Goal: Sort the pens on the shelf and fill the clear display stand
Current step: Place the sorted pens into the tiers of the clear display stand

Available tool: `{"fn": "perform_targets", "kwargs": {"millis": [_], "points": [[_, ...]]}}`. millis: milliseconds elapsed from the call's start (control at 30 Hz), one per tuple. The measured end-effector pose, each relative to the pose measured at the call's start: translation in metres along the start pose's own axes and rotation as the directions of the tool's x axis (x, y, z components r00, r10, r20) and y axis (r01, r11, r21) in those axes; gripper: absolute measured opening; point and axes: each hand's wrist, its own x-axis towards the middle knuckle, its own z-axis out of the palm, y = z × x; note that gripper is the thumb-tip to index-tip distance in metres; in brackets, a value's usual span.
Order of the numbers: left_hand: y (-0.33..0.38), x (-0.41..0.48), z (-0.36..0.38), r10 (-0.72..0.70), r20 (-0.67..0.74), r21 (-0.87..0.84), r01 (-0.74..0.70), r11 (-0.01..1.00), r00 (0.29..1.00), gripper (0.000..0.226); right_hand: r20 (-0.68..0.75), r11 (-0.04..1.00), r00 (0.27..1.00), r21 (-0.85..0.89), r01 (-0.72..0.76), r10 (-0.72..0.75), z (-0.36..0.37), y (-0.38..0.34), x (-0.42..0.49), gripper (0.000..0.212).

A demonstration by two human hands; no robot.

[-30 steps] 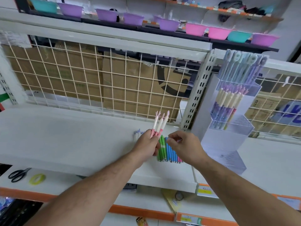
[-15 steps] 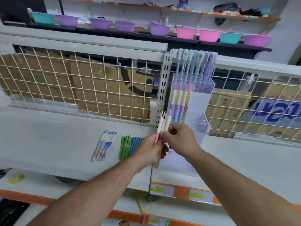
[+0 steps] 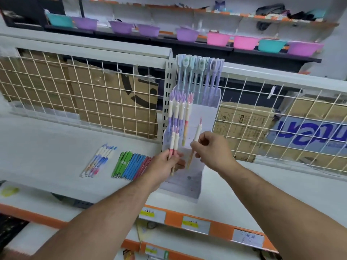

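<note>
Centre frame: L hand (image 3: 165, 163) grips two pink-white pens (image 3: 174, 141) upright; R hand (image 3: 212, 150) pinches one pen (image 3: 197, 131), both in front of clear display stand (image 3: 205, 113). Loose pens (image 3: 129, 164) lie on shelf (image 3: 47, 147), centre left.

Bright, even indoor light with only faint shadows. Wide-angle lens bends straight lines at the edges. Slight softness overall; the pens and labels look mildly blurred.

The shelf (image 3: 47, 145) is white. There are green pens (image 3: 122, 162), blue pens (image 3: 134, 165) and dark red pens (image 3: 145, 162); the held pens (image 3: 176, 142) are white and pink. The bowls (image 3: 121, 27) are purple, pink, teal.
</note>
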Motion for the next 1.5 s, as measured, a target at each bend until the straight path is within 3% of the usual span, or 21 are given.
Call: {"fn": "perform_targets", "kwargs": {"millis": [167, 500, 867, 1300, 1500], "points": [[-0.007, 0.007, -0.007, -0.021, 0.02, -0.081, 0.022, 0.996, 1.0, 0.018, -0.053, 0.997, 0.998, 0.066, -0.032, 0.036, -0.022, -0.014, 0.021, 0.021], [-0.017, 0.011, -0.009, 0.02, 0.069, 0.023, -0.021, 1.0, 0.997, 0.019, -0.224, 0.998, 0.973, 0.058, -0.039, 0.051, -0.025, -0.037, 0.069, 0.014], [-0.014, 0.011, -0.013, 0.039, 0.049, 0.025, -0.04, 0.999, 0.998, 0.028, -0.224, 0.999, 0.974, -0.006, -0.041, 0.038, -0.006, -0.036, 0.081, 0.015], [-0.012, 0.009, -0.015, 0.023, 0.083, 0.016, -0.025, 1.0, 0.996, 0.028, -0.135, 0.973, 0.99, -0.22, -0.072, 0.043, 0.006, -0.023, 0.078, 0.02], [-0.013, 0.011, -0.017, -0.009, 0.103, -0.05, 0.014, 0.999, 0.995, 0.026, -0.128, 0.977, 0.99, -0.199, -0.078, 0.052, 0.004, -0.023, 0.076, 0.013]]}}
